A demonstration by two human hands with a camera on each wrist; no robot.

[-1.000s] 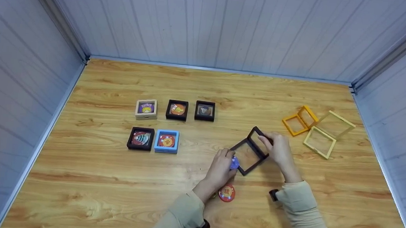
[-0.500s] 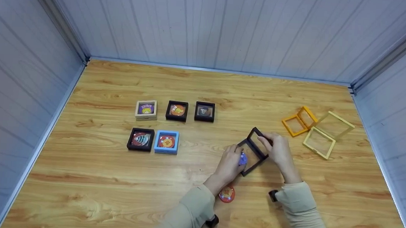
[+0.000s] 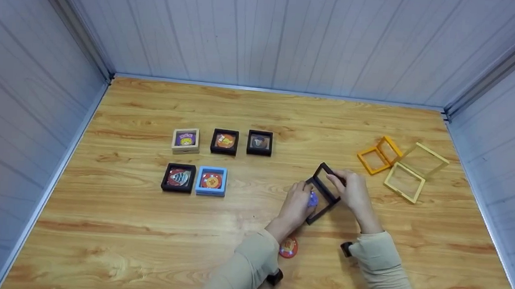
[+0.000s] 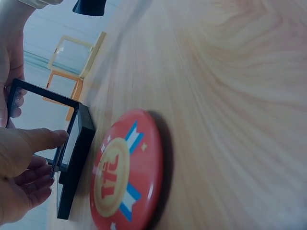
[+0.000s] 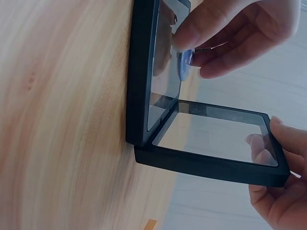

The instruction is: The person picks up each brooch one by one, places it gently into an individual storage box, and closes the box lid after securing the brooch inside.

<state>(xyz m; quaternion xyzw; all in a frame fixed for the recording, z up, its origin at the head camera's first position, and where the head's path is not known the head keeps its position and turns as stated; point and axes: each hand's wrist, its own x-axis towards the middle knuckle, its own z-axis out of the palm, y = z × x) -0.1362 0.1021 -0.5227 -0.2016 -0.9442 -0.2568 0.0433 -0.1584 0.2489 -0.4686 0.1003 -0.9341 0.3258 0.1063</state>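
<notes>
In the head view my left hand (image 3: pixel 295 204) pinches a small blue-purple round badge (image 3: pixel 313 199) over the lower half of an unfolded black display frame (image 3: pixel 324 211). The right wrist view shows the badge (image 5: pixel 184 66) tilted on edge between thumb and fingers, close to the clear film. With my right hand (image 3: pixel 355 192) I grip the outer edge of the frame's raised lid (image 5: pixel 211 165), which also has a clear window. A red round badge (image 3: pixel 289 247) with a gold centre lies on the table beside my left forearm; it looms large in the left wrist view.
Several filled display frames stand at the left: a beige one (image 3: pixel 185 140), black ones (image 3: pixel 224 141) and a light-blue one (image 3: pixel 211 180). An orange frame (image 3: pixel 373 161) and a pale-yellow frame (image 3: pixel 405 182) stand unfolded at the right. Panel walls (image 3: pixel 274 37) bound the wooden table.
My left hand has moved right and slightly up with the blue-purple badge, from the frame's near-left edge to over its lower half. My right hand keeps its hold on the lid.
</notes>
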